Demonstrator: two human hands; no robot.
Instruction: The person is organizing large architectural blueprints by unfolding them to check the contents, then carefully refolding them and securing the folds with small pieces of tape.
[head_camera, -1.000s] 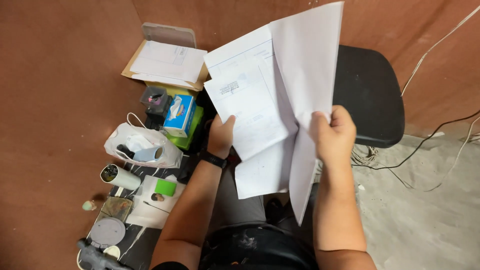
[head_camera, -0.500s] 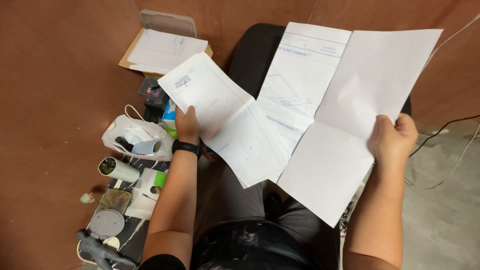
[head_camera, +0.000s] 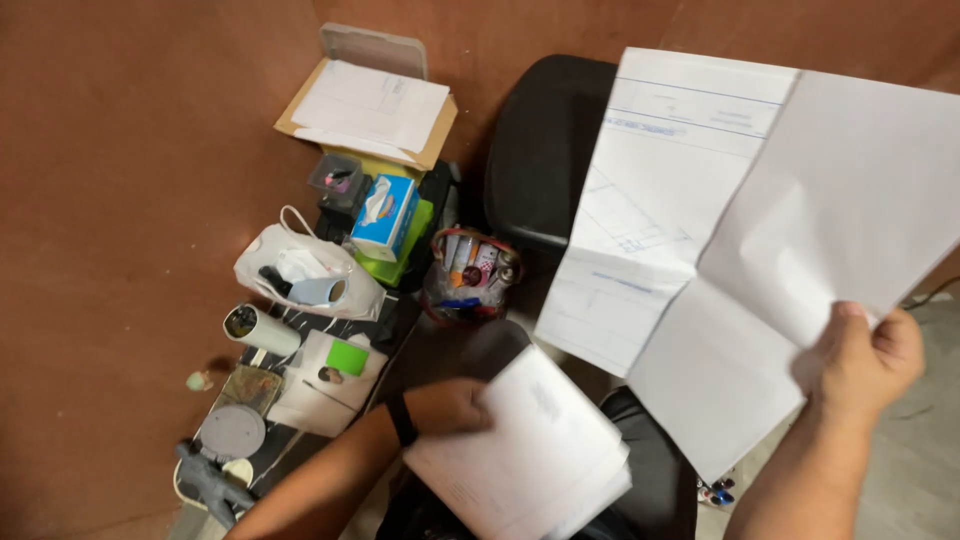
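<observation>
The left hand (head_camera: 450, 405) has dropped nearer, gripping a stack of papers (head_camera: 525, 455) low over the lap. The right hand (head_camera: 865, 360) still pinches the unfolded sheet (head_camera: 760, 230), raised right, uncovering the black chair (head_camera: 545, 150).

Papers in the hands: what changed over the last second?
The left hand carried its stack of sheets down from chest height to the lap. The right hand swung the large folded sheet out to the right and opened it flat. Both hands kept their grip. The cardboard box, tissue box and plastic bag stayed put.
</observation>
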